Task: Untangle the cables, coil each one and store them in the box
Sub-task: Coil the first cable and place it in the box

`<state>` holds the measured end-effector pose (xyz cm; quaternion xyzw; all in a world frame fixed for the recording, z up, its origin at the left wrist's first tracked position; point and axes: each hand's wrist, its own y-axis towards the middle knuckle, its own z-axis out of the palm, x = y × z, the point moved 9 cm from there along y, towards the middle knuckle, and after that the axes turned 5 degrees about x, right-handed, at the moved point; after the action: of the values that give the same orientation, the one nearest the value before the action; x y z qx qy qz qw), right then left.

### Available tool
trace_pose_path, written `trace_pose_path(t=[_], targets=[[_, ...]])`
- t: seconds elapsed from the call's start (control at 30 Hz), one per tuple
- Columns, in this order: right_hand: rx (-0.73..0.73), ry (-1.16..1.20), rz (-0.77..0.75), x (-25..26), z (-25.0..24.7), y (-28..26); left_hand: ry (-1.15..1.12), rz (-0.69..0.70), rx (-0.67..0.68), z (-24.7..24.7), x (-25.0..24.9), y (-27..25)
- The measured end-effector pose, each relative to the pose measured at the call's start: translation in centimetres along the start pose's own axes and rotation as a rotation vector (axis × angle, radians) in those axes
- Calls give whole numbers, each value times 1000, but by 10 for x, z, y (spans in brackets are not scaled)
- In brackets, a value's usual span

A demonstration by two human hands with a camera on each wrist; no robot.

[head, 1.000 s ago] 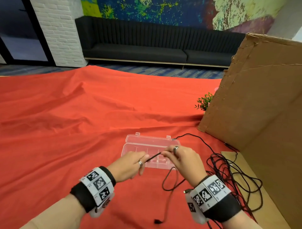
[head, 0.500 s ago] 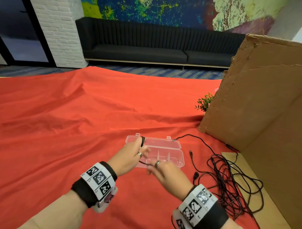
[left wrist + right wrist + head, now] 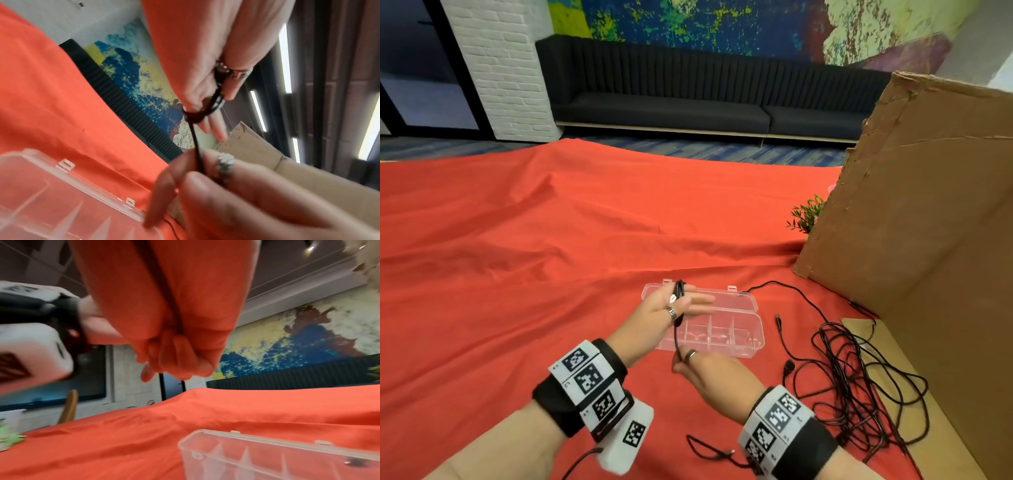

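Note:
A thin black cable point(image 3: 676, 330) is wound in several turns round the straight fingers of my left hand point(image 3: 683, 301), above the lid of the open clear plastic box point(image 3: 756, 339). The thumb holds the turns in place, which the left wrist view shows close up point(image 3: 213, 100). The cable runs taut from there down to my right hand point(image 3: 688, 359), which pinches it between thumb and forefinger point(image 3: 197, 170) in front of the box. Its free tail point(image 3: 709, 452) lies on the red cloth by my right wrist. The box's compartments point(image 3: 267, 456) look empty.
A tangle of black cables point(image 3: 859, 394) lies on the cloth right of the box, one strand reaching the lid's hinge. A big cardboard sheet point(image 3: 911, 222) stands along the right, with a small green plant point(image 3: 806, 216) behind it. Red cloth point(image 3: 517, 274) covers the table.
My right hand came down from the box level toward me, drawing the cable round the left fingers. The left hand rose over the lid and its fingers straightened, now carrying wound turns.

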<state>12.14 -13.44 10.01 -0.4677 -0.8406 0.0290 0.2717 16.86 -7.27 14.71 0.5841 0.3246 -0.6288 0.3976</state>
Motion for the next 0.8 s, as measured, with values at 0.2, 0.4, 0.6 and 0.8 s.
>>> trace_pose_path(t=[0.2,0.4,0.6,0.8], targets=[[-84,38,-21,-3,-24,-16,941,-192,60,-21,26,-13],[-235,-76,238,-54,-57,-8,62,-297,233,11,30,-23],[78,-140,53,-8,27,10,-130,-28,35,2,-3,-2],[-19,44,-59,23,10,-8,857,-201,78,-23,24,-8]])
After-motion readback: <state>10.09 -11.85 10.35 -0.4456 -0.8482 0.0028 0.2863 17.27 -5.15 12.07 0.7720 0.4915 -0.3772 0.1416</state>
